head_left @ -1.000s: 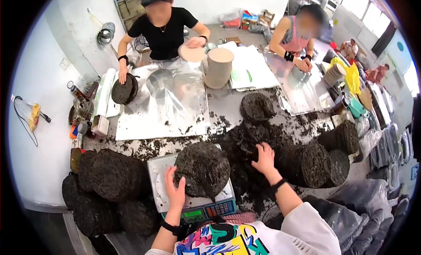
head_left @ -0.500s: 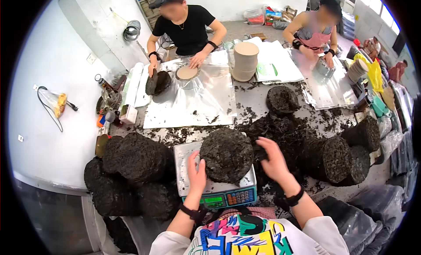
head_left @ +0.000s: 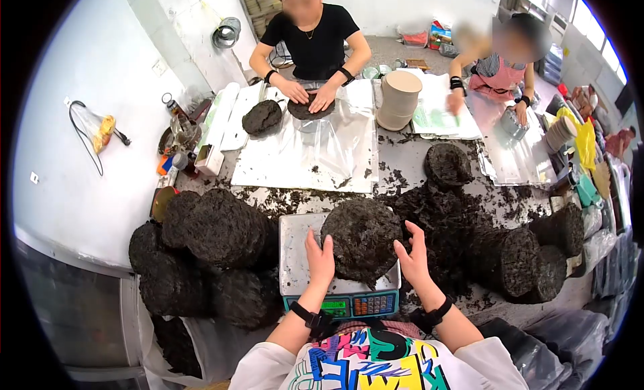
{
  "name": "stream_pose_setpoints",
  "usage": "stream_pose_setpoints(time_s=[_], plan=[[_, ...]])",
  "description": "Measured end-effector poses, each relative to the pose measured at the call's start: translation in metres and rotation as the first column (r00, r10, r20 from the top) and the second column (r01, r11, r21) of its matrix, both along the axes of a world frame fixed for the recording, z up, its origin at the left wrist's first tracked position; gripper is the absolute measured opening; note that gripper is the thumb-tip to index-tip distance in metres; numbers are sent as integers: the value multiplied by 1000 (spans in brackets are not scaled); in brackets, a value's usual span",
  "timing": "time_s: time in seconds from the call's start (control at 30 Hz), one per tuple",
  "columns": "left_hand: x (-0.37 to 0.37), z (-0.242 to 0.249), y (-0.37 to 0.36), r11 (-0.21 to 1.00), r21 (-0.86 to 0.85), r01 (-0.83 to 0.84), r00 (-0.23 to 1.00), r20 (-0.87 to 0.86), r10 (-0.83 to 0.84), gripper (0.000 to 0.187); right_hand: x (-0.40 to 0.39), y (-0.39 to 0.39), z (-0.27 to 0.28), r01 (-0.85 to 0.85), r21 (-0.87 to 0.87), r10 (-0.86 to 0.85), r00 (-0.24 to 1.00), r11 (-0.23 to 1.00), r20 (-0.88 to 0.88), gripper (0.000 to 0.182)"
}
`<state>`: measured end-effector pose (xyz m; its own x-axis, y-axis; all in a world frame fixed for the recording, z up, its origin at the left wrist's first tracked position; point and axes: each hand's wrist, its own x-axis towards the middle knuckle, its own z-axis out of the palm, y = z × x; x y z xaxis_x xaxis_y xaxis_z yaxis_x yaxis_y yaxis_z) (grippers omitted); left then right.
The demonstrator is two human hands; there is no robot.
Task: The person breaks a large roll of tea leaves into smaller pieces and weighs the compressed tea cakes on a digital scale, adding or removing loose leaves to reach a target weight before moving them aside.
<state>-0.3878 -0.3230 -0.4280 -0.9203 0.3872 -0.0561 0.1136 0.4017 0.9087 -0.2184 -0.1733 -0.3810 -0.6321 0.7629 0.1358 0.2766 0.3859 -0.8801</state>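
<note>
A dark, round, crumbly cake (head_left: 361,241) rests on the metal plate of a digital scale (head_left: 293,250), whose green display is lit. At the cake's left edge is my left hand (head_left: 320,259), fingers apart. My right hand (head_left: 414,256) stands at its right edge, thumb and fingers spread, the palm turned toward the cake. Whether the fingertips press on the cake cannot be made out. Loose dark flakes (head_left: 436,219) are heaped just right of the scale, with a smaller dark round piece (head_left: 448,164) behind them.
Dark cylinders are stacked left (head_left: 225,229) and right (head_left: 503,262). Across the table a co-worker presses both hands on a dark disc (head_left: 310,109) over plastic sheeting (head_left: 342,165). Another co-worker at the right handles a clear round container (head_left: 514,125). Beige discs (head_left: 400,98) form a stack between them.
My right hand has moved in from the flakes to the cake's right edge. The co-worker opposite has set down one dark piece and now has both hands on a dark disc. The view has shifted slightly.
</note>
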Motion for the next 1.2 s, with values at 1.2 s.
stream_pose_setpoints(time_s=[1.2], plan=[[4,14,-111,955,283,-91,996,30,86,41,242,-44,-199,-182,-885,792,546,429,272,22]])
